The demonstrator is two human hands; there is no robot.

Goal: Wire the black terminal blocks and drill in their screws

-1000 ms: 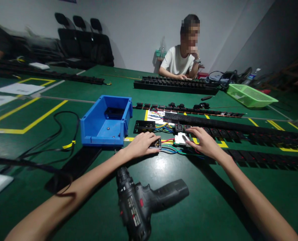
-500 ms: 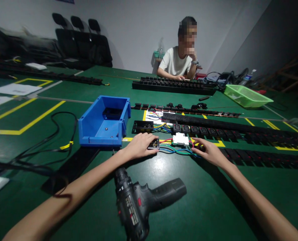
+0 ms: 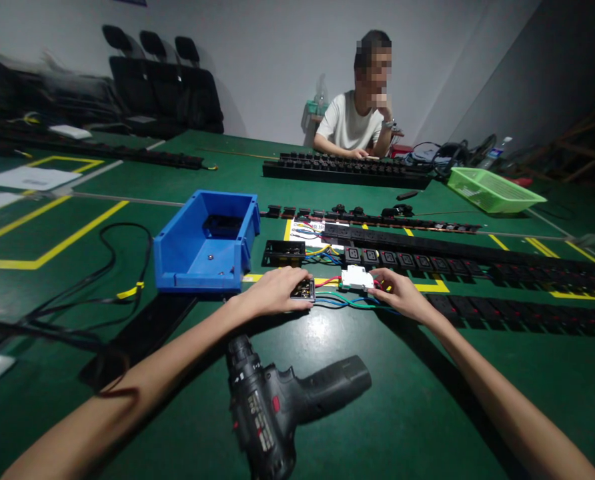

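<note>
My left hand (image 3: 277, 291) is closed around a small black open-faced box with metal terminals (image 3: 305, 289), its fingers over the far side and thumb on the near side. Red, green and blue wires (image 3: 330, 300) run from that box to the right. Between my hands sits a white circuit breaker (image 3: 356, 278) with a red wire at its left end. The thumb and fingertips of my right hand (image 3: 401, 293) grip the breaker's right end, partly hiding it. Nearer to me, a black cordless drill (image 3: 270, 407) lies on its side.
A blue bin (image 3: 200, 281) with a few small parts stands left of my hands. Black socket strips (image 3: 477, 313) stretch to the right. Black cables (image 3: 112, 267) lie at left. A green basket (image 3: 497, 193) stands at back right. A person (image 3: 352, 120) sits across the green table (image 3: 402, 400).
My right hand has moved left and taken hold of the breaker's right end. The breaker has shifted slightly left. My left hand stays on the black box.
</note>
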